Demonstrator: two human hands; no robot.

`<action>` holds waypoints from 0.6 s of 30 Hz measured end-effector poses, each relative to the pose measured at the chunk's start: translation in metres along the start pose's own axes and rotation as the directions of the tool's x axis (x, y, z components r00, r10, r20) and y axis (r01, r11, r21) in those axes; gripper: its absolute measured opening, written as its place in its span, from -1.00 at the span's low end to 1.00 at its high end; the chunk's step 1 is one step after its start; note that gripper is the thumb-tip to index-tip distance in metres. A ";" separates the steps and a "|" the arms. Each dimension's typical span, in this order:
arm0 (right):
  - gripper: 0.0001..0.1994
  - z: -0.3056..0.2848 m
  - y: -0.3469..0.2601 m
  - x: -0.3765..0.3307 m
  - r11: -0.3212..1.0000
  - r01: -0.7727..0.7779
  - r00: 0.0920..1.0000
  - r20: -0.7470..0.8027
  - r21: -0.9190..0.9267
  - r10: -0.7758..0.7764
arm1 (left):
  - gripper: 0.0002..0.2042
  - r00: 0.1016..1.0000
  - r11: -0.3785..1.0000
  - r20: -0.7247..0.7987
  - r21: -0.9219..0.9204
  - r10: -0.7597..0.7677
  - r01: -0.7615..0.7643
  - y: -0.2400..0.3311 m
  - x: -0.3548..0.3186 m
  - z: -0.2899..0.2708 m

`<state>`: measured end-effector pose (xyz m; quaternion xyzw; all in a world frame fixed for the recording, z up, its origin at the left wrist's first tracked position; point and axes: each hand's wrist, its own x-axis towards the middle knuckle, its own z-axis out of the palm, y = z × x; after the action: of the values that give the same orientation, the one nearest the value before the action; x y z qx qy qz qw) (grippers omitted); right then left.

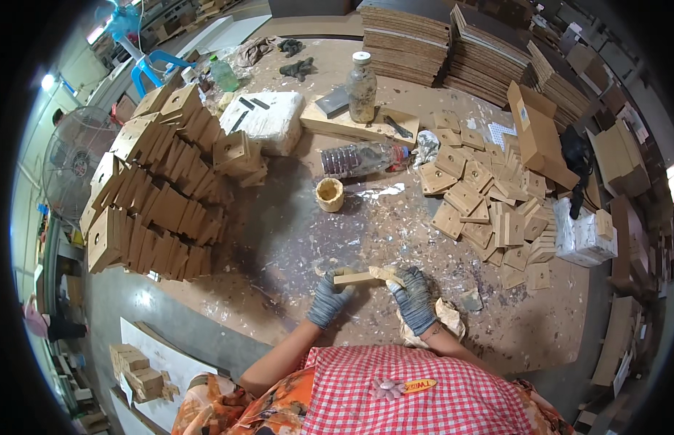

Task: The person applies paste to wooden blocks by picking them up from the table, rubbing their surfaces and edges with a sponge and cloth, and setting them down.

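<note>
My left hand (327, 300), in a grey knitted glove, is closed on the left end of a small flat wooden board (356, 278). The board is held nearly edge-on above the near part of the worktable (308, 239). At its other end my right hand (415, 299), gloved the same way, has its fingers closed on the board. The pale stuff over those fingertips is too small to make out. A crumpled beige cloth or paper (450, 319) lies beside my right wrist. Beyond my hands stands a small tan cup (329, 194) with a crusted rim.
Stacked wooden plates with holes (163, 210) rise at left; similar plates (464, 196) lie heaped at right. A plastic bottle (362, 158) lies mid-table, behind it a glass jar (362, 90). A white wrapped package (264, 119), an open carton (540, 134) and panel stacks (406, 43) stand farther out.
</note>
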<state>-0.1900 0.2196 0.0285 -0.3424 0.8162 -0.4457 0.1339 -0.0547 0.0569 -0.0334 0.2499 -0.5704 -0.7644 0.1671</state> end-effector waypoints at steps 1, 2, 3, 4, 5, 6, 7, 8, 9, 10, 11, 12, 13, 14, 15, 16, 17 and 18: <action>-0.74 -0.002 -0.004 0.000 1.000 0.018 1.000 0.009 0.023 -0.019 | -0.71 1.000 1.000 0.001 0.000 -0.001 0.001 0.001 -0.001 0.002; -0.74 -0.002 -0.003 -0.001 1.000 0.017 1.000 0.009 0.023 -0.017 | -0.72 0.999 0.998 -0.007 -0.047 0.031 -0.031 0.002 -0.001 0.003; -0.75 0.000 -0.001 -0.001 1.000 -0.007 1.000 0.014 0.015 0.007 | -0.72 0.998 0.993 -0.017 -0.095 0.063 -0.064 0.003 -0.002 0.005; -0.75 0.000 0.000 0.000 1.000 -0.028 0.999 0.020 0.007 0.028 | -0.72 0.998 0.993 -0.017 -0.095 0.064 -0.066 0.003 -0.001 0.004; -0.75 -0.001 0.001 0.000 1.000 -0.027 0.999 0.020 0.007 0.027 | -0.72 0.998 0.996 -0.013 -0.062 0.061 -0.061 0.003 -0.001 0.004; -0.75 -0.004 0.002 0.001 1.000 -0.022 1.000 -0.004 -0.021 0.022 | -0.72 0.998 0.998 -0.008 -0.028 0.057 -0.057 0.003 0.000 0.003; -0.74 -0.005 0.003 0.002 0.999 -0.019 0.999 -0.028 -0.048 0.018 | -0.72 0.998 0.998 -0.009 -0.027 0.057 -0.057 0.002 0.000 0.002; -0.74 -0.004 0.003 0.002 0.999 -0.019 0.999 -0.028 -0.047 0.018 | -0.70 1.000 0.999 -0.001 0.008 0.031 -0.031 0.001 0.000 0.001; -0.75 -0.003 0.004 0.003 1.000 0.004 0.999 -0.045 -0.001 -0.004 | -0.67 1.000 0.999 0.006 0.043 0.005 -0.005 0.000 0.000 -0.001; -0.75 -0.003 0.004 0.002 0.999 0.025 0.998 -0.063 0.042 -0.022 | -0.67 1.000 0.999 0.009 0.042 0.002 -0.002 0.001 -0.001 0.000; -0.75 -0.004 0.001 0.000 0.999 0.021 0.998 -0.065 0.040 -0.018 | -0.67 1.000 0.999 -0.006 0.035 0.007 -0.006 0.001 -0.001 0.001; -0.75 -0.004 -0.003 0.000 1.000 0.010 1.000 -0.016 -0.014 -0.010 | -0.66 1.000 1.000 -0.021 0.028 0.011 -0.011 0.002 -0.002 0.002; -0.75 -0.003 -0.006 0.002 0.998 0.008 0.999 0.033 -0.066 -0.005 | -0.66 1.000 0.999 -0.022 0.029 0.014 -0.013 0.003 -0.002 0.002; -0.75 -0.003 -0.004 0.002 0.998 0.010 0.999 0.033 -0.065 -0.008 | -0.69 0.999 0.999 -0.029 0.025 0.023 -0.022 0.005 -0.003 0.004; -0.76 -0.002 -0.002 0.003 0.999 -0.020 1.000 0.012 -0.044 0.020 | -0.71 0.999 0.999 -0.037 0.022 0.032 -0.031 0.006 -0.002 0.005; -0.76 -0.001 0.000 0.001 0.998 -0.052 0.999 -0.010 -0.024 0.052 | -0.71 0.999 0.999 -0.036 0.022 0.032 -0.031 0.006 -0.002 0.005; -0.76 0.000 0.002 0.001 0.998 -0.053 0.999 -0.011 -0.024 0.053 | -0.70 0.998 0.999 -0.036 0.013 0.043 -0.042 0.005 -0.002 0.005; -0.75 0.001 0.004 0.002 1.000 -0.026 0.999 -0.037 0.005 0.027 | -0.70 0.998 0.999 -0.036 0.004 0.053 -0.053 0.004 -0.002 0.005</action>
<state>-0.1926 0.2196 0.0251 -0.3228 0.8220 -0.4521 0.1254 -0.0563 0.0609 -0.0277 0.2487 -0.5747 -0.7543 0.1973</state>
